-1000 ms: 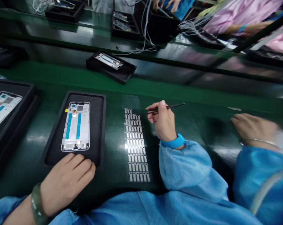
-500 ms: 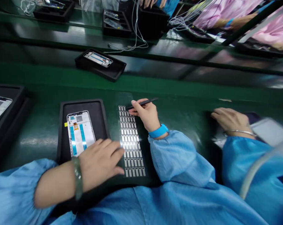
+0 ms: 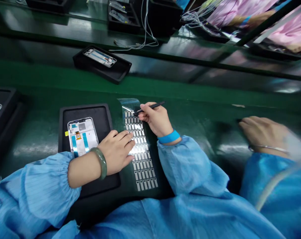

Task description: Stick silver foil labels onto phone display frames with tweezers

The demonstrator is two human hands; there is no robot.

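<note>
A clear sheet with rows of small grey stickers [image 3: 143,165] lies on the green bench. My left hand [image 3: 117,149] rests with fingers stretched over the sheet's left edge, touching it, and holds nothing. Black tweezers [image 3: 155,105] are pinched in my right hand [image 3: 155,118], their tips down at the top rows of stickers. The sheet's far end curls up off the bench. Left of it, a phone frame [image 3: 83,132] with blue strips and a yellow tab lies in a black tray [image 3: 105,116], its lower part hidden behind my left hand and forearm.
Another black tray [image 3: 120,74] with a phone frame [image 3: 100,57] sits farther back. At the left edge is one more tray [image 3: 8,94]. A neighbour's hand [image 3: 265,134] in a blue sleeve is close on the right. White cables [image 3: 147,30] hang from the raised shelf.
My left hand has moved up and right onto the sheet. The sheet's far end has lifted and curled. My right hand keeps the tweezers at the top rows. The neighbour's hand has shifted right.
</note>
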